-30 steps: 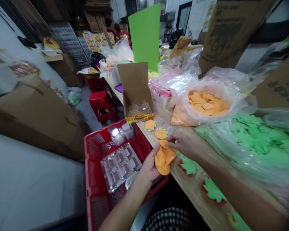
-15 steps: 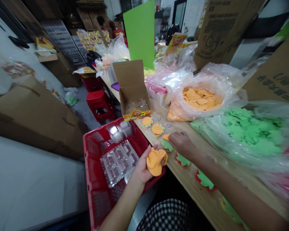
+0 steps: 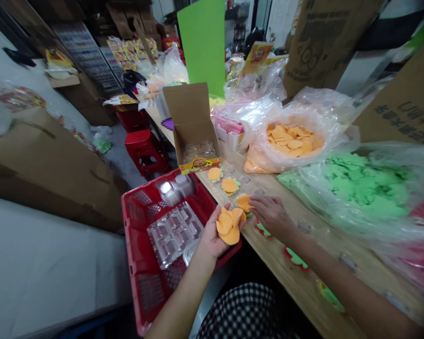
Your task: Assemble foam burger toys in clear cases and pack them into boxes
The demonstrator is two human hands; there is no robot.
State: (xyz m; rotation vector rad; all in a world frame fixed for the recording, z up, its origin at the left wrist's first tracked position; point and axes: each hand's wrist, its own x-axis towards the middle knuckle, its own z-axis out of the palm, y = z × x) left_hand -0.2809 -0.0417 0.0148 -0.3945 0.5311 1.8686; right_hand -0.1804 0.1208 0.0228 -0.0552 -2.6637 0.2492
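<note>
My left hand [image 3: 211, 236] is wrapped round a loose bunch of thin orange rounds [image 3: 229, 227], soft like felt or foam, held up by the table edge. Over the table, my right hand [image 3: 273, 215] has its fingertips on the edge of a single orange round [image 3: 244, 203], which lies over a green leaf-shaped piece. Farther up the row are two stacks topped with orange, the nearer stack [image 3: 230, 185] and the farther stack [image 3: 214, 174]. Closer to me along the edge, green pieces lie on red ones, such as this green piece [image 3: 297, 259].
Behind the row sit an open bag of orange rounds [image 3: 289, 141] and a bag of green pieces [image 3: 367, 183]. An open carton [image 3: 192, 106] stands at the row's far end. Below left is a red crate [image 3: 136, 263] with clear plastic trays [image 3: 175, 233]. Red stools [image 3: 144, 148] stand beyond.
My right hand has laid the orange round flatter over the green piece, its fingers now straighter. The left hand, still holding its bunch, has shifted slightly up in view.
</note>
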